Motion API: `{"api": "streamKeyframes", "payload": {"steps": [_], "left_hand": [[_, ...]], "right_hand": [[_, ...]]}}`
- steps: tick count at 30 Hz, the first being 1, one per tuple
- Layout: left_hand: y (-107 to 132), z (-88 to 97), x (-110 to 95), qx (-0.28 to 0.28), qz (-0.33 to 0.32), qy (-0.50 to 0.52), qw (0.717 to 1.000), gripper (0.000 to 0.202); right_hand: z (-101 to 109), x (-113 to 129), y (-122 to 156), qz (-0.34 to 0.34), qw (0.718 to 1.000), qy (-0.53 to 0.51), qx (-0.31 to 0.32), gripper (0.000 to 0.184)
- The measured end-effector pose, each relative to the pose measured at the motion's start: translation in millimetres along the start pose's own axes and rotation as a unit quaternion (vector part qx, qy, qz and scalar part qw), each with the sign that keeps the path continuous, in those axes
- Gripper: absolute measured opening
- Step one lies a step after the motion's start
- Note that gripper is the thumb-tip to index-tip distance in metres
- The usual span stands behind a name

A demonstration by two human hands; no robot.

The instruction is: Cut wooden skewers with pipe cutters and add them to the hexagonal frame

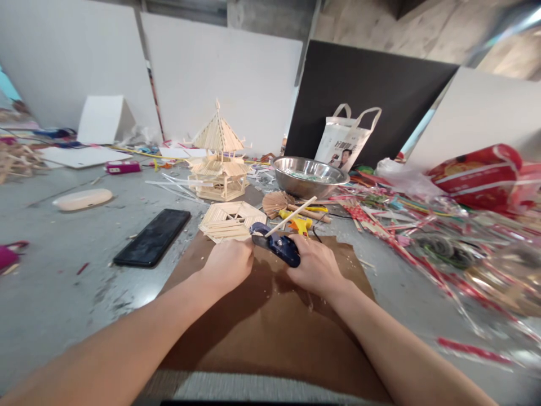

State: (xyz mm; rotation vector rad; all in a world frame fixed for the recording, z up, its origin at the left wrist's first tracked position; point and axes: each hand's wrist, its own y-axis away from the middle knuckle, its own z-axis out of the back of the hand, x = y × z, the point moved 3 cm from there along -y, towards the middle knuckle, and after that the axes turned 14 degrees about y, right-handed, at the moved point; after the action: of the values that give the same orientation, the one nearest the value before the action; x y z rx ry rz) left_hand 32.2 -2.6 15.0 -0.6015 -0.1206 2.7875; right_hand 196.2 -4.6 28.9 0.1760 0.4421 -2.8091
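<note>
My right hand [316, 262] is closed around a dark blue hand cutter [284, 248], its blade end pointing left. A thin pale wooden stick [293, 215] slants up to the right across the cutter's jaws. In line with the stick's lower end, my left hand [230, 262] is closed in a pinch; its fingertips are partly hidden. Just beyond my hands lies a flat polygonal panel of wooden sticks [228, 217], with a dark opening in its middle. Behind that stands a tiered stick pavilion model [220, 160] with a pointed roof.
A brown sheet [270, 338] lies under my hands. To the left are a black phone [153, 238] and a white oval case [83, 199]. A yellow glue gun [301, 224], a metal bowl [310, 177] and a tote bag [344, 141] stand beyond. Craft materials [406, 242] clutter the right side.
</note>
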Motion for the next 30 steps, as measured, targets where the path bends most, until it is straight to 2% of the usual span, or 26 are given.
{"api": "streamKeyframes", "payload": {"steps": [6, 10, 13, 16, 18, 20, 24, 30], "left_hand": [[0.8, 10.2, -3.4, -0.066, -0.043, 0.064, 0.995, 0.034], [-1.7, 11.6, 2.7, -0.07, -0.018, 0.149, 0.986, 0.047], [-4.0, 10.7, 6.8, -0.084, -0.016, 0.185, 0.979, 0.045], [-2.9, 13.4, 4.4, -0.159, -0.074, 0.195, 0.965, 0.034], [-0.7, 13.5, -0.1, -0.181, -0.12, 0.204, 0.955, 0.03], [0.8, 10.7, -4.5, -0.155, -0.14, 0.224, 0.952, 0.028], [0.9, 4.4, -6.5, -0.1, -0.113, 0.281, 0.948, 0.022], [0.7, 7.1, -4.4, -0.123, -0.125, 0.32, 0.931, 0.023]], "right_hand": [[-0.3, -5.3, -0.7, -0.02, 1.0, -0.013, 0.009, 0.041], [-1.1, -11.1, -3.0, -0.032, 0.999, -0.03, 0.01, 0.039], [-0.7, -13.8, -4.2, -0.035, 0.999, -0.026, 0.005, 0.042], [0.3, -13.5, -4.0, -0.032, 0.999, -0.019, -0.001, 0.043], [0.8, -11.4, -3.1, -0.028, 0.999, -0.02, -0.002, 0.041], [1.1, -8.4, -1.9, -0.023, 0.999, -0.024, 0.001, 0.04], [1.3, -1.1, 0.8, -0.001, 0.999, -0.037, 0.016, 0.041], [3.1, 2.8, 2.6, 0.016, 0.999, -0.051, 0.008, 0.047]]}}
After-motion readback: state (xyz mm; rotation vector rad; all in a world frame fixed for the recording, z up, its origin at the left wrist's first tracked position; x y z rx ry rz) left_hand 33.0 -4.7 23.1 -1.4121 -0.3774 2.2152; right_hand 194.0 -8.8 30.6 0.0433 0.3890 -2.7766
